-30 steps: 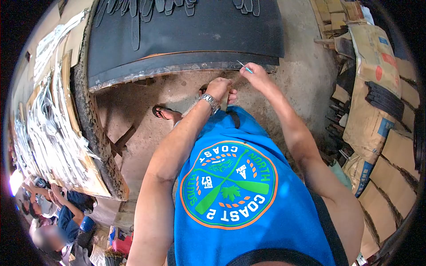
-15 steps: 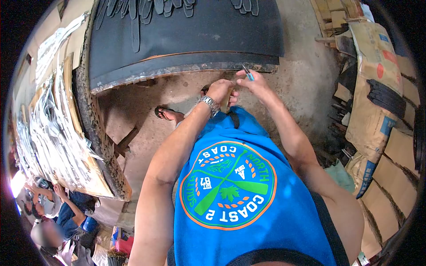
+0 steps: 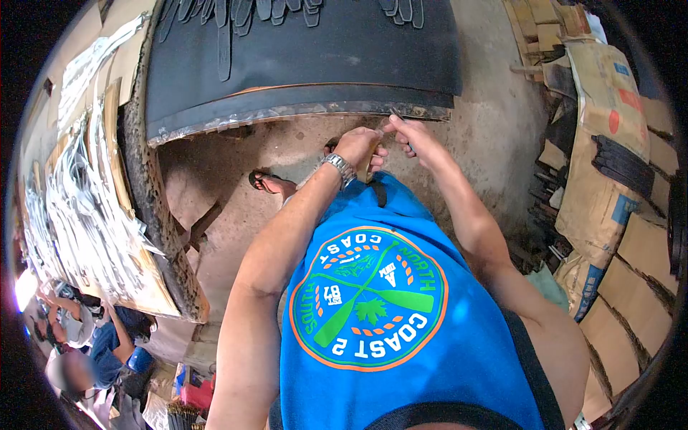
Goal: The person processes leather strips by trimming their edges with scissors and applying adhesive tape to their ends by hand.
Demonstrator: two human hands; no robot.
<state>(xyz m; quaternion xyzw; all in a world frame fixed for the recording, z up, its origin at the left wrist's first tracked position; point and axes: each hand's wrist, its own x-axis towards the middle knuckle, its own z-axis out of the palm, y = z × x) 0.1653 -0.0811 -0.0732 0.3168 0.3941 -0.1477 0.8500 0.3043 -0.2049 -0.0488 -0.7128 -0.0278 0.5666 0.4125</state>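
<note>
My left hand (image 3: 360,147), with a metal watch at its wrist, is closed around a small yellowish-tan object (image 3: 370,163) that its fingers mostly hide. Just right of it, my right hand (image 3: 418,139) is closed on a slim pen-like tool (image 3: 394,117) whose dark tip sticks out past the thumb. The two hands nearly meet at the fingertips, in front of my blue shirt and close to the table's near edge. Beyond them, a black sheet (image 3: 308,64) covers the table, with several black straps (image 3: 225,54) lying along its far part.
On the left, a second worktop carries many shiny white strips (image 3: 89,208) on cardboard. At the right stand cardboard stacks (image 3: 620,308) and a printed brown sack (image 3: 598,193) with a bundle of black strips (image 3: 622,163). Another person (image 3: 118,344) sits at lower left.
My right hand has turned and moved slightly closer to my left; the tool's light-blue part, visible before, is now mostly covered by the fingers. My left hand has barely moved.
</note>
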